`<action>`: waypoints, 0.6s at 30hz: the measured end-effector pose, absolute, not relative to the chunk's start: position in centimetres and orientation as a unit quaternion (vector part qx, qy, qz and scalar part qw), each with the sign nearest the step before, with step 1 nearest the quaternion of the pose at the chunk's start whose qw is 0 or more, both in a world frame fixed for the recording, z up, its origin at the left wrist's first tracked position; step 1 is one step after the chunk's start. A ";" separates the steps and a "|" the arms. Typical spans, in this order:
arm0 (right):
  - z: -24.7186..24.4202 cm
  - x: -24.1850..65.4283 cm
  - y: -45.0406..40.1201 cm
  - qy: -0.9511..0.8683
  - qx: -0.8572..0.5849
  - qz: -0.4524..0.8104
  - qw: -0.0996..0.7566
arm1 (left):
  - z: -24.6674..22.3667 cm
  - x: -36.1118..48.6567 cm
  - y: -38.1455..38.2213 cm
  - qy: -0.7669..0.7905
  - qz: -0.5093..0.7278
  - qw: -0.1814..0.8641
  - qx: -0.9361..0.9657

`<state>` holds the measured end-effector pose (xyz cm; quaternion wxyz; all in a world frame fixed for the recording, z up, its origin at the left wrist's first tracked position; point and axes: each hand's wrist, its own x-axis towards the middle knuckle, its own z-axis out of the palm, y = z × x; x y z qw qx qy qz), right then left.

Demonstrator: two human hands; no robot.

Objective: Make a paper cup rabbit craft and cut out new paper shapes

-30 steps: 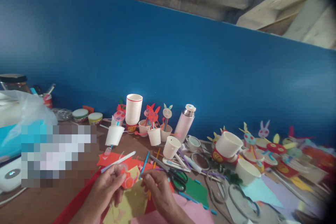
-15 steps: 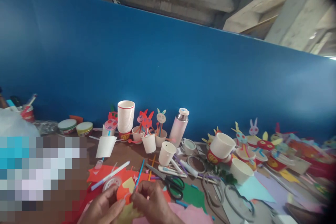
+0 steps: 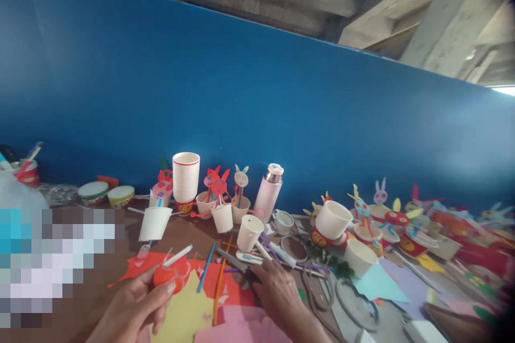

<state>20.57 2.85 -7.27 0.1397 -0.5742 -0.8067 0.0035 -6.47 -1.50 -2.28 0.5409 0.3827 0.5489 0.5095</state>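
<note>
My left hand (image 3: 139,300) is closed, pinching a round orange-red paper cutout (image 3: 177,274) between thumb and fingers. My right hand (image 3: 279,289) lies over the scissors (image 3: 232,258), its fingers curled downward. The scissor blades point left from under it, while the handles are hidden beneath the hand, so I cannot tell whether it grips them. Just beyond its fingers is a white utility knife (image 3: 248,258). Under and beside my left hand lie a yellow paper sheet (image 3: 183,311) and red paper (image 3: 237,290). A blue stick (image 3: 206,268) and an orange stick (image 3: 222,284) rest between my hands.
A white paper cup (image 3: 250,233) stands beyond my right hand. Farther back are a cup stack (image 3: 186,179), a pink thermos (image 3: 269,193) and several paper rabbit figures in cups. Grey cable (image 3: 358,303) and coloured sheets lie right. Two round tubs (image 3: 120,196) sit back left.
My right hand has left the orange-red cutout and moved right onto the scissors. My left hand has shifted left and up, still holding the cutout. The view has turned slightly right.
</note>
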 end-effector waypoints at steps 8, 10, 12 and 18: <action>-7.2 20.0 3.4 -0.815 -0.568 0.024 0.111 | 0.0 -4.0 2.7 0.450 0.526 0.603 0.396; -6.2 20.4 3.4 -0.823 -0.550 0.060 0.129 | 0.3 -4.0 3.4 0.423 0.555 0.603 0.387; -4.7 21.1 3.3 -0.828 -0.521 0.133 0.159 | 0.4 -4.4 3.9 0.410 0.581 0.594 0.376; -1.3 21.6 3.4 -0.716 -0.416 0.492 0.271 | 0.0 -5.2 4.2 0.405 0.620 0.585 0.331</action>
